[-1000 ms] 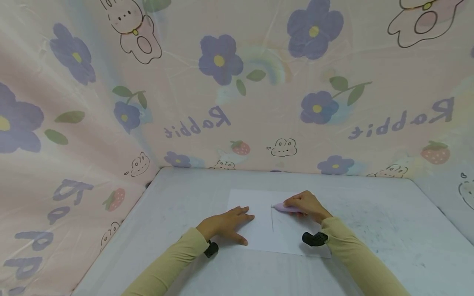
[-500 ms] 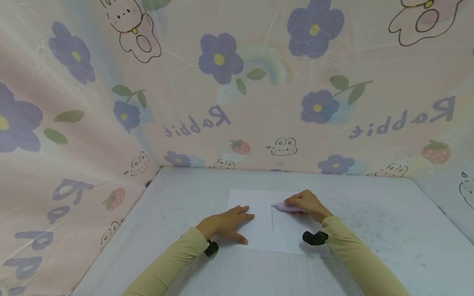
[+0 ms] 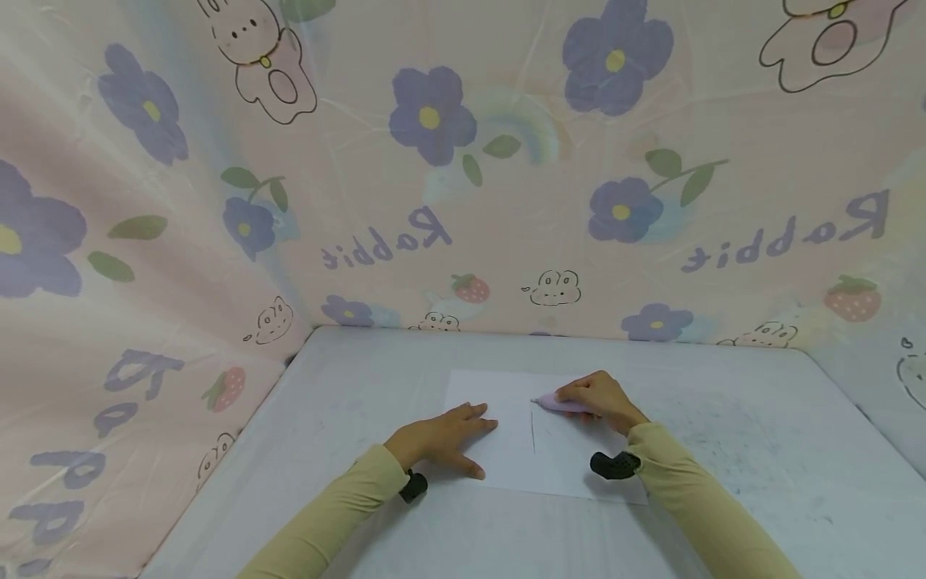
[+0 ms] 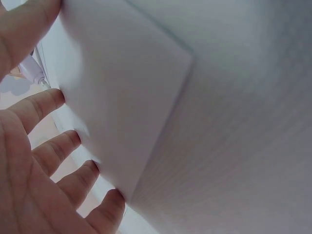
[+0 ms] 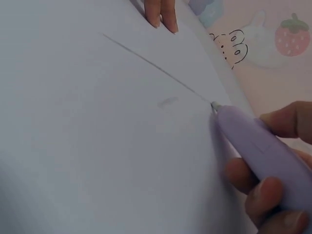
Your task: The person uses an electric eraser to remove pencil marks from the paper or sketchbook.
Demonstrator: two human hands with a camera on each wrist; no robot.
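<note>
Your right hand [image 3: 599, 400] pinches the pen [image 5: 265, 153], tip just left of the grip, at the far end of a thin line [image 3: 533, 434] on the paper [image 3: 506, 466]. Your left hand [image 3: 440, 438], fingers spread, rests on it, farther left.

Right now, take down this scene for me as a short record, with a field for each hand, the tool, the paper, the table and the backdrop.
Left hand: fingers spread, resting on the left part of the paper
Right hand: gripping the lilac pen-like tool
Tool tip: at or very near one end of the line; contact unclear
Paper: white, lying on the table
Mark: one thin, straight, dark line
Table: whitish, with smudges right of the paper
Backdrop: pink, printed with purple flowers
</note>
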